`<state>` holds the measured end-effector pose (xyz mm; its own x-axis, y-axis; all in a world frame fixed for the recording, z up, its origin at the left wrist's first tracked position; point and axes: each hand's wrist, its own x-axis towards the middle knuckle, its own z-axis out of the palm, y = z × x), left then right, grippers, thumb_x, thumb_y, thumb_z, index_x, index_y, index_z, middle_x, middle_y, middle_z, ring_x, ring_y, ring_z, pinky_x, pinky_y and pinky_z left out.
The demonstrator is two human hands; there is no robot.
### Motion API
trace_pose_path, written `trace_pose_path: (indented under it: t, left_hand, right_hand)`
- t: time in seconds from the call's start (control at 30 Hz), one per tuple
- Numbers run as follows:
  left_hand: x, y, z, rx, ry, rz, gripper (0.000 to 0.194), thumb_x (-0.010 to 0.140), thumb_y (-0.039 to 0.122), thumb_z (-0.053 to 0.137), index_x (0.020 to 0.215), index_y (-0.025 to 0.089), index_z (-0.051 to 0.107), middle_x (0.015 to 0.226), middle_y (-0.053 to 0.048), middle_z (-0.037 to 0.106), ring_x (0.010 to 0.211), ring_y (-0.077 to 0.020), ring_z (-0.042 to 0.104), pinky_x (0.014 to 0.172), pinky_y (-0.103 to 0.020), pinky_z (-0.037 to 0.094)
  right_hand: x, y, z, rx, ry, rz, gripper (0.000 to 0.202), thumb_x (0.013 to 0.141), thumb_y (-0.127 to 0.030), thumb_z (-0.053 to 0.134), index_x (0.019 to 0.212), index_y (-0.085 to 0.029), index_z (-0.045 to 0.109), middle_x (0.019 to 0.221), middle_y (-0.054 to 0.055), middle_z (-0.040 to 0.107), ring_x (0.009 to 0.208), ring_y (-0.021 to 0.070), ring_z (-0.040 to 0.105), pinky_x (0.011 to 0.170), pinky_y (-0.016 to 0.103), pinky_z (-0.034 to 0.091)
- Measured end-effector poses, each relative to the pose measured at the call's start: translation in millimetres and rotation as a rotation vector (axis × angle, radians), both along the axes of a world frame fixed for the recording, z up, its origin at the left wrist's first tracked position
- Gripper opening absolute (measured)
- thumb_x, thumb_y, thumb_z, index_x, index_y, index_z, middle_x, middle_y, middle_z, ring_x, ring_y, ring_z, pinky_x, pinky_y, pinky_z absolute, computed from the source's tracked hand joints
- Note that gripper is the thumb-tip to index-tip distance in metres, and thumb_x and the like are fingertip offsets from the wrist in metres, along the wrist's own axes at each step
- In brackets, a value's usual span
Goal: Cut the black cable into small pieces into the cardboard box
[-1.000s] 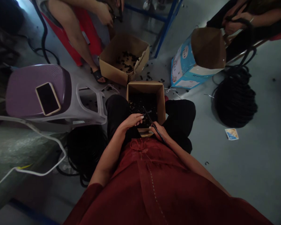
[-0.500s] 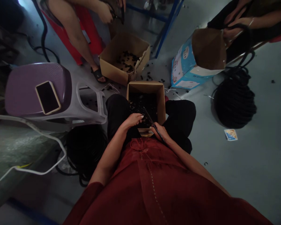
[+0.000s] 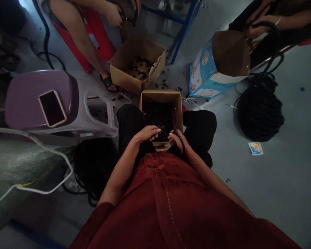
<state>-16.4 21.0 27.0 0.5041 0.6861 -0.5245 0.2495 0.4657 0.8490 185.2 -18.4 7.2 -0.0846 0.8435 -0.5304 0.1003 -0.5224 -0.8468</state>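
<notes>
Between my knees stands an open cardboard box (image 3: 178,110) with many small black pieces (image 3: 154,119) in it. Over its near left part, the fingertips of my left hand (image 3: 148,133) pinch a small black piece (image 3: 161,127), its exact shape hard to make out. My right hand (image 3: 178,140) is closed around dark-handled scissors (image 3: 181,141) at the box's near right side. Their blade points away from me along the right wall, dim against the dark inside. A gap separates the two hands.
A second cardboard box (image 3: 124,74) and a blue-white box (image 3: 203,74) stand beyond, near two other people at work. At left, a purple-topped stool (image 3: 23,97) bears a phone (image 3: 52,108). Black cord coils lie at left (image 3: 95,166) and right (image 3: 259,107).
The scissors have swung from pointing left across the box to pointing straight away along its right wall. My left hand has moved slightly right, and a black piece now shows at its fingertips.
</notes>
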Motion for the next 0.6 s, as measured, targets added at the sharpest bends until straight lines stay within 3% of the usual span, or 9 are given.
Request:
trace_pose_path:
  t: [0.17,0.37,0.6]
  left_hand:
    - [-2,-3,9.5,-0.036,-0.081,-0.116,0.031,0.080,0.043,0.050,0.074,0.012,0.051,0.061,0.002,0.052,0.043,-0.0025,0.042,0.041,-0.016,0.035]
    - [-3,-5,12.7,-0.045,-0.089,-0.123,0.033,0.079,0.045,0.052,0.074,0.012,0.052,0.060,0.002,0.053,0.042,-0.0024,0.042,0.042,-0.016,0.035]
    - [-4,-5,12.2,-0.056,-0.108,-0.125,0.033,0.077,0.045,0.053,0.078,0.012,0.054,0.061,0.002,0.053,0.043,-0.0029,0.042,0.042,-0.017,0.035]
  right_hand:
    - [-11,12,6.3,-0.009,0.094,-0.042,0.042,0.065,-0.043,0.065,0.096,-0.024,0.043,0.076,-0.002,0.059,0.057,0.0103,0.055,0.047,0.021,0.043]
    - [-20,10,5.4,0.000,0.156,-0.008,0.040,0.063,-0.036,0.064,0.095,-0.024,0.043,0.067,-0.008,0.053,0.047,0.0075,0.047,0.043,0.020,0.039]
    - [-18,11,4.5,0.071,0.092,-0.036,0.044,0.064,-0.038,0.064,0.100,-0.023,0.042,0.075,-0.005,0.053,0.060,0.0099,0.055,0.055,0.023,0.046]
